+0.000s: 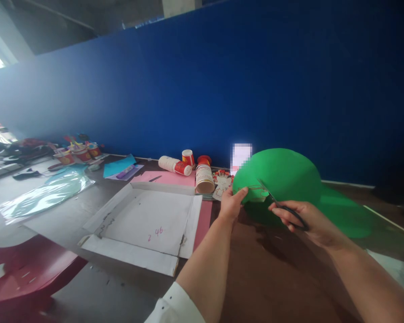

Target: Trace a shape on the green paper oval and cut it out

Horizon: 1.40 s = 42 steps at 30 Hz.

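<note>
A sheet of bright green paper point(286, 168) is held up over the brown table, its far edge curving over. My left hand point(232, 202) pinches its near left edge, thumb on top, beside some drawn lines. Black-handled scissors point(291, 215) are in my right hand point(299, 220), fingers closed around the handles. Their blades point up and left and lie against the green paper near the drawn lines; how far they are spread I cannot make out. More green paper point(346, 213) lies on the table to the right.
A white cardboard tray point(138, 255) with pencil marks lies left of my arm, over pink paper point(170, 177). Behind it are stacked paper cups point(204, 177). Plastic-wrapped sheets point(50, 193) and cups of craft supplies point(81, 154) sit farther left. A blue partition point(188, 89) rises behind the table.
</note>
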Each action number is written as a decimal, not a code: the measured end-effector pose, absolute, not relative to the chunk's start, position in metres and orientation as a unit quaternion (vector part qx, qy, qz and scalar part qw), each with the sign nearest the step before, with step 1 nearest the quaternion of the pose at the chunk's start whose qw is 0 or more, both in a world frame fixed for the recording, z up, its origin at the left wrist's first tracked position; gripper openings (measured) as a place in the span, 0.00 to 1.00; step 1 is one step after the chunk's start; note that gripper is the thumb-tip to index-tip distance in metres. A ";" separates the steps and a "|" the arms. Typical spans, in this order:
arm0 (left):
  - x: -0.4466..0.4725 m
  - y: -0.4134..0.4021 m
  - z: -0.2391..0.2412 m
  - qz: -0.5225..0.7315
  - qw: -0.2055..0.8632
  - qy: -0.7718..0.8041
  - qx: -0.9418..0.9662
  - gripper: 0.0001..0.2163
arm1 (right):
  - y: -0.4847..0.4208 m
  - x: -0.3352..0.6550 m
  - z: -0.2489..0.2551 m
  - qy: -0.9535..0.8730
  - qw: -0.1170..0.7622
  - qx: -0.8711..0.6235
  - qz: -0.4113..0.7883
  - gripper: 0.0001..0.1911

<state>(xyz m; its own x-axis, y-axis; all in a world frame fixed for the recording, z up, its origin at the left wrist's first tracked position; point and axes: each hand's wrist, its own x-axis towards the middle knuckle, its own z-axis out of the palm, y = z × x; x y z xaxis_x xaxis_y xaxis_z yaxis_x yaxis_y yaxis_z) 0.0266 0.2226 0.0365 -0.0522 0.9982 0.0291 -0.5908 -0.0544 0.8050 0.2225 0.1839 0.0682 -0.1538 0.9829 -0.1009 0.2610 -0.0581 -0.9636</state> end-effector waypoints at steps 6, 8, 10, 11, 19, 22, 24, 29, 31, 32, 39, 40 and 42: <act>0.026 0.221 0.039 0.650 0.607 0.327 0.320 0.23 | 0.186 0.221 0.070 -0.581 0.367 -0.536 0.491 0.30; 0.026 0.221 0.039 0.648 0.607 0.331 0.320 0.23 | 0.186 0.221 0.070 -0.580 0.366 -0.536 0.492 0.30; 0.026 0.221 0.038 0.646 0.607 0.335 0.320 0.23 | 0.185 0.221 0.071 -0.580 0.366 -0.535 0.493 0.30; 0.026 0.222 0.038 0.645 0.607 0.336 0.320 0.23 | 0.185 0.221 0.071 -0.580 0.367 -0.534 0.493 0.29; 0.026 0.222 0.036 0.642 0.609 0.341 0.317 0.24 | 0.183 0.222 0.071 -0.578 0.376 -0.534 0.489 0.28; 0.027 0.222 0.036 0.646 0.610 0.335 0.315 0.23 | 0.184 0.221 0.069 -0.576 0.380 -0.536 0.485 0.28; 0.028 0.222 0.036 0.652 0.610 0.322 0.316 0.23 | 0.184 0.219 0.069 -0.575 0.386 -0.538 0.481 0.28; 0.031 0.222 0.033 0.666 0.608 0.281 0.327 0.23 | 0.182 0.212 0.072 -0.569 0.406 -0.545 0.463 0.29; 0.032 0.221 0.033 0.655 0.615 0.285 0.333 0.24 | 0.181 0.210 0.074 -0.565 0.413 -0.549 0.456 0.30; 0.033 0.221 0.033 0.649 0.618 0.289 0.336 0.25 | 0.180 0.209 0.075 -0.563 0.416 -0.551 0.454 0.29; 0.033 0.217 0.033 0.619 0.636 0.302 0.348 0.27 | 0.179 0.208 0.077 -0.562 0.424 -0.547 0.453 0.26; 0.033 0.217 0.033 0.614 0.639 0.305 0.350 0.27 | 0.179 0.208 0.077 -0.563 0.424 -0.546 0.453 0.26; 0.033 0.217 0.033 0.605 0.640 0.312 0.356 0.28 | 0.178 0.208 0.076 -0.566 0.425 -0.544 0.452 0.25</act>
<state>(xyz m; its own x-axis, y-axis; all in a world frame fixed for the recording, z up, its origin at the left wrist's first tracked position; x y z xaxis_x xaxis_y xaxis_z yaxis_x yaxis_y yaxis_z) 0.0328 0.2166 0.0325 0.0723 0.9969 0.0320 -0.5520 0.0132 0.8337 0.2078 0.1784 0.0764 -0.0476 0.9988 -0.0109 0.2320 0.0004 -0.9727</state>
